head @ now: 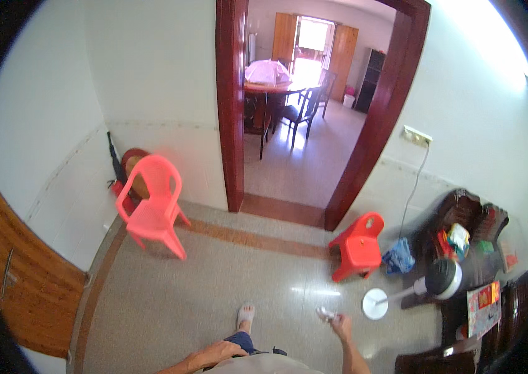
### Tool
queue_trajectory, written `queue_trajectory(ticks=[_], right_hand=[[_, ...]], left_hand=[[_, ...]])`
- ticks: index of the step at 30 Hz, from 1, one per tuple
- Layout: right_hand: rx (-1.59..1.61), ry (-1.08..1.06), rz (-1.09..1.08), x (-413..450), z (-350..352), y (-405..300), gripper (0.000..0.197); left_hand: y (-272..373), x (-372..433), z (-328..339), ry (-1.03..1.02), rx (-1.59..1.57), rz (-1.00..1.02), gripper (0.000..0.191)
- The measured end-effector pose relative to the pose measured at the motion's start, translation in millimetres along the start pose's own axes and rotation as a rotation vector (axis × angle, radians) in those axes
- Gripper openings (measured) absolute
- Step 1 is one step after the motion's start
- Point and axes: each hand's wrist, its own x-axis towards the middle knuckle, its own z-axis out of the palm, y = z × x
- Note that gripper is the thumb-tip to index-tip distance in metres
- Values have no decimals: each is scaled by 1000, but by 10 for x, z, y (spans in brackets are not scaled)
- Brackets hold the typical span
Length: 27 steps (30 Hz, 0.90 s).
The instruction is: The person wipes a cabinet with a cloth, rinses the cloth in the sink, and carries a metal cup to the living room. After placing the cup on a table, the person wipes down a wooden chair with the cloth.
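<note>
My right hand (341, 323) reaches out low over the floor, its fingers closed on a small whitish, shiny object (325, 313). Blur and size keep me from telling what that object is. My left hand (232, 348) lies against my dark blue shorts (241, 340) at the thigh. Its fingers are not clear enough to show whether they hold anything. One foot in a light slipper (246, 317) stands on the speckled floor (189, 299) ahead of me. Right of my right hand is the round white base of a pedestal fan (375, 304).
A red child's chair (359, 248) and a blue plastic bag (399, 256) stand by the right wall. At left are a pink plastic armchair (152, 205) and a wooden door (25, 276). Dark wooden furniture (460, 210) lines the right. Through the doorway (232, 107) stands a dining table (287, 88).
</note>
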Motion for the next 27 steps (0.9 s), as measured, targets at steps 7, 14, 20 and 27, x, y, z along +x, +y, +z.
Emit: queue_trajectory(ticks=[7, 14, 20, 27], right_hand=[[-202, -3, 305, 169, 338, 695, 37], [-275, -92, 523, 1570, 498, 220, 37], [-357, -2, 204, 4363, 347, -434, 37], [17, 253, -200, 7997, -69, -3333, 26]], left_hand=[[-143, 1082, -1890, -10, 131, 9, 34], [-757, 2609, -3367, -73, 16, -27, 40], [-1166, 3845, -4744, -98, -17, 11, 42], [-896, 5138, -6423, -86, -40, -30, 43]])
